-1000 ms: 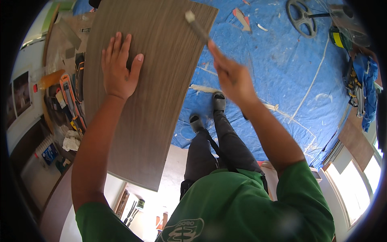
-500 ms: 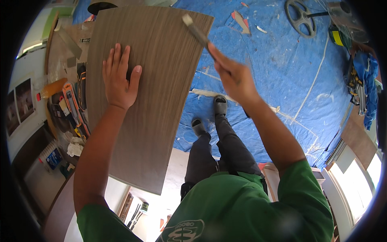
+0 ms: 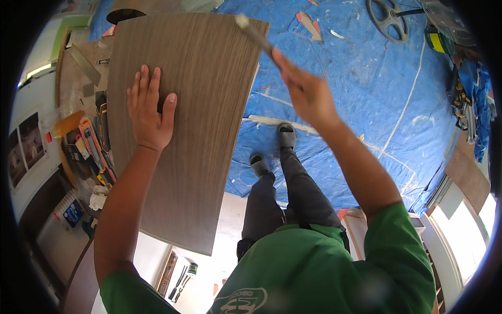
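My left hand [image 3: 148, 112] lies flat with fingers apart on a wood-grain brown board [image 3: 191, 162]. My right hand [image 3: 308, 97] is wrapped round the lower end of a long, narrow grey-brown tool [image 3: 257, 37] with a pale tip, which extends over the board's upper right corner. I cannot tell whether the tip touches the board. Motion slightly blurs the tool and right hand.
On the left are a cluttered bench with orange and black tools [image 3: 91, 146] and an orange bottle [image 3: 68, 123]. Blue sheeting [image 3: 366, 94] covers the floor, with scraps [image 3: 308, 26] on it. A fan [image 3: 444, 21] and tools in a blue bag [image 3: 473, 99] sit right.
The board and my left hand appear lower and slightly farther left in the picture. My right hand stays raised with the tool, shifting only a little.
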Demonstrator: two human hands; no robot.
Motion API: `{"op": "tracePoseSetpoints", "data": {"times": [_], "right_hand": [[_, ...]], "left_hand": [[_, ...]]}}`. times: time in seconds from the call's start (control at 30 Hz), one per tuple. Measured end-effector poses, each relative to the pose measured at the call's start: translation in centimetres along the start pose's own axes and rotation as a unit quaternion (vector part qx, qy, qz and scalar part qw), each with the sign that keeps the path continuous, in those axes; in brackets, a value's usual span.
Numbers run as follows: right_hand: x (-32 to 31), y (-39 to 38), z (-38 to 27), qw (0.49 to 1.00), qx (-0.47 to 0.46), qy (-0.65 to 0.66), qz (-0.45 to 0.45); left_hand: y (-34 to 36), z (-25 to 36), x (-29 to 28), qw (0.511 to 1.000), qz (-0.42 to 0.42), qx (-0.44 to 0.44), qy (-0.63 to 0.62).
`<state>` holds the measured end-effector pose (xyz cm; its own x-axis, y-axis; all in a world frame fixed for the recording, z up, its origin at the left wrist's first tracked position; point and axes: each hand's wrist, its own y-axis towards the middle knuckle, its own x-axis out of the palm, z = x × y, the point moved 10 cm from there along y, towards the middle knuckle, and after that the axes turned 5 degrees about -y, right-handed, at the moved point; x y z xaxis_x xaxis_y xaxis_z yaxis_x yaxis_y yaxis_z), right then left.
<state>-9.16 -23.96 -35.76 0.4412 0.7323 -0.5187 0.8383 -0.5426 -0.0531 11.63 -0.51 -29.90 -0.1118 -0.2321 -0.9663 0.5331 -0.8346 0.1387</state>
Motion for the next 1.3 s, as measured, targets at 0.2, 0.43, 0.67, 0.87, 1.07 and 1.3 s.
{"op": "tracePoseSetpoints", "data": {"times": [0.2, 0.43, 0.67, 0.87, 1.07, 1.3], "right_hand": [[0.3, -1.9, 0.2, 0.999, 0.014, 0.023, -0.018], [-0.2, 2.4, -0.5, 0.999, 0.033, 0.006, 0.002], [-0.6, 0.4, -0.3, 0.999, 0.047, -0.002, -0.026], [-1.2, 4.9, -2.0, 0.994, 0.102, -0.002, -0.045], [-1.8, 0.4, -1.4, 0.999, -0.018, -0.043, -0.001], [-1.5, 5.7, -3.4, 0.993, 0.087, -0.058, -0.048]], "left_hand": [[-0.5, -0.1, 0.0, 1.000, -0.005, -0.012, 0.013], [0.3, 0.3, -0.2, 1.000, -0.009, -0.001, 0.016], [-0.3, 0.1, -0.2, 1.000, -0.001, -0.011, 0.014], [0.1, 0.4, -0.4, 1.000, 0.002, -0.001, 0.015], [-0.4, -0.5, -0.1, 1.000, 0.006, -0.023, 0.003], [0.0, -0.5, 0.0, 1.000, 0.003, -0.020, 0.006]]}}
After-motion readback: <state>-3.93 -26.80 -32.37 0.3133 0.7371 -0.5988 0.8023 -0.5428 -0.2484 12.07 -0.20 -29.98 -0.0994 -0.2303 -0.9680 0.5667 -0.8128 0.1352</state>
